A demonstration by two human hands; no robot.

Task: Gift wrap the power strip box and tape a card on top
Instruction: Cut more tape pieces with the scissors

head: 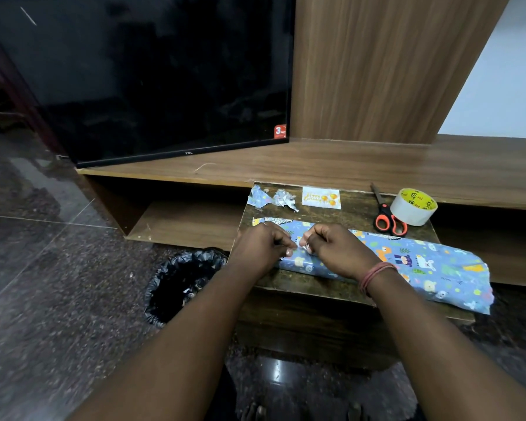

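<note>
At the near edge of the view, two bare forearms reach forward over a dark speckled stone floor (58, 268). A bin lined with a black plastic bag (182, 284) stands on that floor, just left of the small dark wooden table (340, 214).

The long box wrapped in blue cartoon-animal paper (407, 262) lies flat on the table, its long axis running from the far left to the near right. Its right end of loose, unfolded paper overhangs the table's right edge; its left end sits at the table's left edge, under the hands.

The left hand (258, 247) and the right hand (337, 253) are both curled over the box near its left end, knuckles up. A small clear piece of tape (302, 247) is pinched between the fingers of the two hands, just above the paper. A band of reddish thread (374, 276) is worn on the right wrist.

Bare table shows beyond the box. There, from left to right, lie crumpled scraps of blue paper (271, 200), a white birthday card with gold balloons (321, 197), orange-handled scissors (387, 217) and a roll of clear tape with a yellow core (413, 206); the roll touches the scissors.

Beyond the table runs a brown wooden TV unit (377, 159) carrying a black television (149, 77).
</note>
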